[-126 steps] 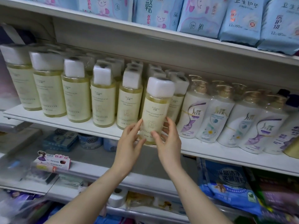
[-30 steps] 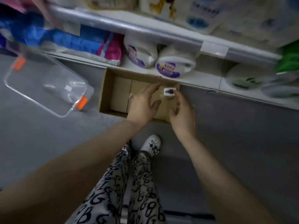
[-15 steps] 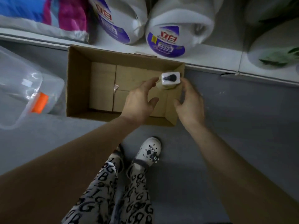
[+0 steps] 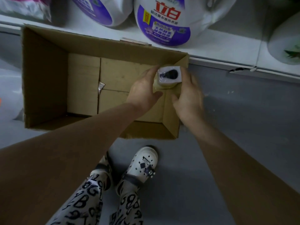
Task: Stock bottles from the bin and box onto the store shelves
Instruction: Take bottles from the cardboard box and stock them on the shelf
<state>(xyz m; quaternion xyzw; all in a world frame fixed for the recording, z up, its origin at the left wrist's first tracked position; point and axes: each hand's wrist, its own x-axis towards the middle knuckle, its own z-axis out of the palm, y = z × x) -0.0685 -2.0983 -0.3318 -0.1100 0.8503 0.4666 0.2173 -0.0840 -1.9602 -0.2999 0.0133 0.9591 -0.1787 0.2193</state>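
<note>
1. A grey floor (image 4: 227,151) is viewed from straight above, and a white bottom shelf (image 4: 227,51) is run along its far edge.
2. An open cardboard box (image 4: 43,75) is set on the floor, with its far wall against the shelf edge. One bottle is contained in it, at the far right corner. The folded bottom flaps are exposed across the remainder.
3. Large white detergent jugs (image 4: 164,21) with purple labels are stored on the shelf just behind the box.
4. A clear plastic bin (image 4: 8,95) is partly seen at the left edge, beside the box.
5. Patterned trousers (image 4: 90,200) and a white clog (image 4: 142,164) are seen near the box's near wall.
6. The left hand (image 4: 144,93) is reached over the near wall, forearm extended. Its fingers are laid along the bottle's left side and its thumb is curled under the cap, so the grip is closed round the bottle's body.
7. The right hand (image 4: 190,96) is held over the box's right wall. Its fingers are curved along the cap's right side and its thumb is tucked at the near side, so this grip is also closed on the bottle.
8. The bottle (image 4: 169,76) is held upright between both hands, its long axis vertical and its white wrapped cap pointed up at the camera. A pale yellow body is glimpsed beneath the cap. Whether its base rests on the box bottom cannot be told.
</note>
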